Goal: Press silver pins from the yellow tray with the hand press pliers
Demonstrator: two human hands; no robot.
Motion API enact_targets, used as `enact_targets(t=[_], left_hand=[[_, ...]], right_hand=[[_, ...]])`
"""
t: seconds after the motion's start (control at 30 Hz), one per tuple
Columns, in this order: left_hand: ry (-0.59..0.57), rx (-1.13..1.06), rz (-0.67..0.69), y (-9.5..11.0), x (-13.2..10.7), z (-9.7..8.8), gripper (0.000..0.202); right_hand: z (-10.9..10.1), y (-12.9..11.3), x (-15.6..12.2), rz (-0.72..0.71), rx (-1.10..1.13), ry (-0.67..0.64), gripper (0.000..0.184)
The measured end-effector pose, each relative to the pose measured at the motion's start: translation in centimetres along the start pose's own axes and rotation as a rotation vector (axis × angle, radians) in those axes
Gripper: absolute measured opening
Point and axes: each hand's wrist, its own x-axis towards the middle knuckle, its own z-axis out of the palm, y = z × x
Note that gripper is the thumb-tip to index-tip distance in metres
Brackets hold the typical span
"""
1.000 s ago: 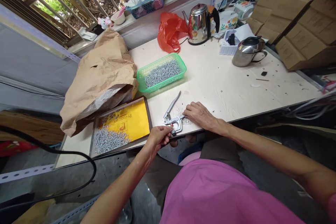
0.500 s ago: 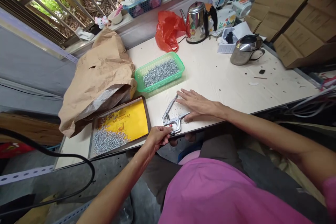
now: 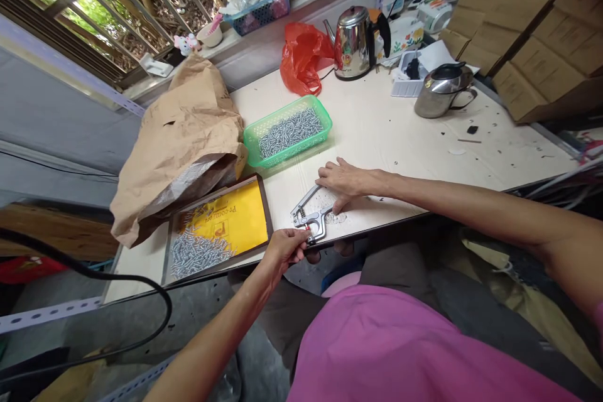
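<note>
Hand pliers (image 3: 316, 220) with grey handles and a red piece at the jaw lie near the table's front edge, handles spread. My right hand (image 3: 346, 181) is curled over the handle ends, fingers at the upper one and thumb by the lower. At the jaw, my left hand (image 3: 288, 245) is closed in a pinch; whatever is between its fingertips is too small to make out. To the left, a shallow tray (image 3: 269, 217) with a yellow sheet (image 3: 247, 217) holds a heap of small silvery metal pieces (image 3: 198, 252). More such pieces fill a green plastic basket (image 3: 249, 151) behind the pliers.
A crumpled brown paper bag (image 3: 174, 138) stands behind the tray. At the back are a red plastic bag (image 3: 304, 59), a steel kettle (image 3: 352, 44) and a steel jug (image 3: 440, 94). Cardboard (image 3: 522, 31) leans at the right. A black cable (image 3: 117, 277) loops at lower left.
My right hand's fingers have curled in and closed around the pliers' handle ends; before, they were stretched out. My left hand stays at the jaw. The view has shifted slightly.
</note>
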Motion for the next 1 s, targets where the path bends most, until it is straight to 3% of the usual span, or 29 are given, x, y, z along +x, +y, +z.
enact_targets(t=[0.13,0.3,0.37,0.43,0.6,0.77,0.87,1.0], left_hand=[[0.035,0.148,0.070,-0.2,-1.0,-0.1,0.036],[0.418,0.726,0.612,0.6,-2.8,1.0,0.024],[0.473,0.912,0.789,1.4,-2.5,2.0,0.028],[0.434,1.056,0.884,2.5,-1.6,3.0,0.042],[0.291,1.273,0.865,4.0,1.0,3.9,0.048],[0.305,1.313,0.848,4.0,2.1,3.9,0.064],[0.273,1.313,0.833,4.5,2.2,3.8,0.070],[0.237,1.345,0.837,5.4,2.1,3.5,0.065]], right_hand=[[-0.5,-0.8,-0.8,0.026,0.009,-0.025,0.054],[-0.3,-1.1,-1.2,0.037,-0.018,0.007,0.048],[0.0,-1.1,-1.2,0.024,-0.035,0.022,0.047],[0.4,-1.2,-1.4,0.010,-0.047,0.042,0.047],[2.6,-0.3,-2.0,-0.027,-0.025,0.124,0.053],[4.8,1.3,-1.7,-0.006,0.011,0.126,0.069],[4.4,1.1,-1.6,0.017,0.011,0.082,0.065],[2.2,-0.3,-1.6,0.056,-0.001,0.034,0.058]])
